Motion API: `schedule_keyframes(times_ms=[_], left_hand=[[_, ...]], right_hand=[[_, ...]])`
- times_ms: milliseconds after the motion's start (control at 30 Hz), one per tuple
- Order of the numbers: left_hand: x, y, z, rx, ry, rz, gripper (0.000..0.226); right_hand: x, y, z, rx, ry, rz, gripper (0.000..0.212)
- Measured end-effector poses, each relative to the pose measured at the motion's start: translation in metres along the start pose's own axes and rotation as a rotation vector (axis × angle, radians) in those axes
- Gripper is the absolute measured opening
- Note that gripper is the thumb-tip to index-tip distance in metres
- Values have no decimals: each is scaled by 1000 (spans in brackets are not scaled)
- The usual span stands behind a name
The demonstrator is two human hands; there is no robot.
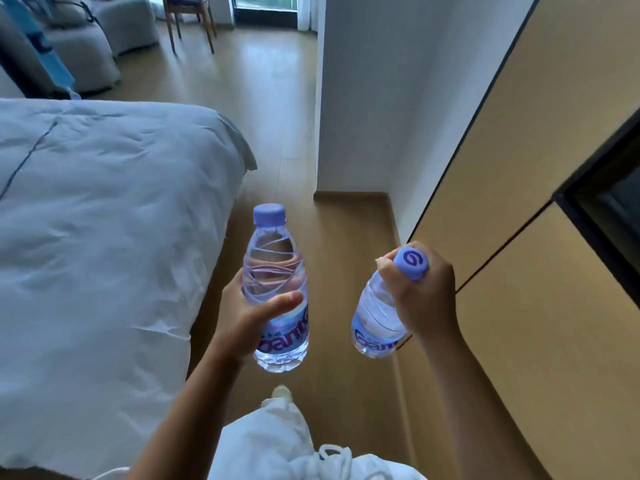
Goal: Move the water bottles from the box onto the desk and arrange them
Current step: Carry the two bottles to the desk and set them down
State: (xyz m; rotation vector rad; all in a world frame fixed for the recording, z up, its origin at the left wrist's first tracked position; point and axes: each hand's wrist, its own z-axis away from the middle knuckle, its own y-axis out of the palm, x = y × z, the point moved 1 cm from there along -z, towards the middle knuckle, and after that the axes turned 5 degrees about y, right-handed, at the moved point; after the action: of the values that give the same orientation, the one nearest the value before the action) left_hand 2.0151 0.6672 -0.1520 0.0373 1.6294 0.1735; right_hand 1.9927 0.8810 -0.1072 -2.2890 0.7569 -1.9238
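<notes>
Head view, looking down a wooden floor (263,109) between a bed and a wall of cabinets.

Left hand (247,318): wrapped round the middle of the left bottle (277,289), thumb across the front just above the printed label, fingers seen through the clear plastic behind. Firm grasp. The bottle stands nearly upright in the air, purple cap (269,213) on top, base free and well above the floor.

Right hand (422,296): clenched round the neck and shoulder of the right bottle (375,320) — the cap (411,264) pokes out above the fist, its printed top turned toward the camera. This bottle is tilted, its base swung down and toward the left. It too hangs in the air and touches nothing but the hand.

The two bottles are near each other but apart, floor visible between them. Both look full or nearly so.

Surroundings: bed (104,220) with a rumpled white cover on the left; tan cabinet doors (536,150) with dark seams on the right; white wall corner (363,116) ahead. Grey sofa (93,43) and a wooden chair (188,19) at the far end of the room. The person's white garment (277,445) shows at the bottom edge.

Neither box nor desk is in view.
</notes>
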Motion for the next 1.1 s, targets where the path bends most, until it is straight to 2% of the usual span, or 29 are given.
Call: schedule_keyframes(times_ms=[67,233,433,567,867,1100], left_hand=[[-10,-10,-45,31,23,-16,50],[-18,-32,-143,11,11,-19,66],[-5,-50,-240,-15,-37,-17,70],[3,-52,-316,-37,-38,-45,61],[5,-21,-525,-105,11,-82,59],[15,-18,-637,-156,2,-103,56]], right_hand=[[6,20,-36,-29,18,-18,20],[12,71,-112,-51,37,-17,19],[-4,125,-199,-42,51,24,20],[-18,163,-271,-12,29,29,20],[-35,232,-488,103,-67,44,13],[-38,287,-612,166,-103,39,17]])
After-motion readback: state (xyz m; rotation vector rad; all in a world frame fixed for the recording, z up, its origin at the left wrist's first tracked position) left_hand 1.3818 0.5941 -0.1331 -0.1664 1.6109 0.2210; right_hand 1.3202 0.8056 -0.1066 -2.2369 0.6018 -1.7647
